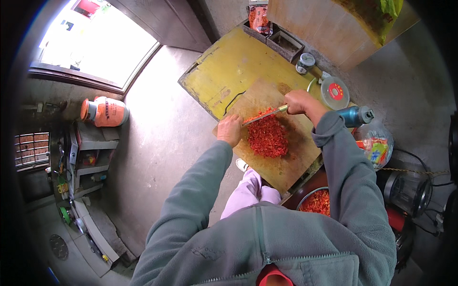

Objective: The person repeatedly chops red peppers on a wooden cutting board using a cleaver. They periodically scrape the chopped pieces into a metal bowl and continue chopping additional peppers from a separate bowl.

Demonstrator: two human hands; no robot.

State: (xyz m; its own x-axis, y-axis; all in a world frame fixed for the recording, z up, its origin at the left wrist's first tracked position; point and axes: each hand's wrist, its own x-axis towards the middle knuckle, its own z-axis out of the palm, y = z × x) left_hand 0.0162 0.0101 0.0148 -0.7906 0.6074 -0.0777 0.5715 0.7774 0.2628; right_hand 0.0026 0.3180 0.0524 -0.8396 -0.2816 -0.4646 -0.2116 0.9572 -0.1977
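Note:
A heap of chopped red peppers (268,138) lies on a wooden cutting board (282,175). My right hand (300,101) is closed around the handle of a knife (265,115), whose blade crosses the far side of the heap and points left. At the blade's far end is my left hand (230,129), its fingers over the tip; whether they pinch the blade or only rest on it cannot be told. Some pepper bits lie along the blade's far side. The board rests on a yellow table (243,57).
Along the table's right side are a glass jar (305,63), a round plastic lid (335,92) and a blue bottle (354,116). A container of red peppers (317,203) sits below the board by my right sleeve. An orange gas cylinder (107,111) stands at left.

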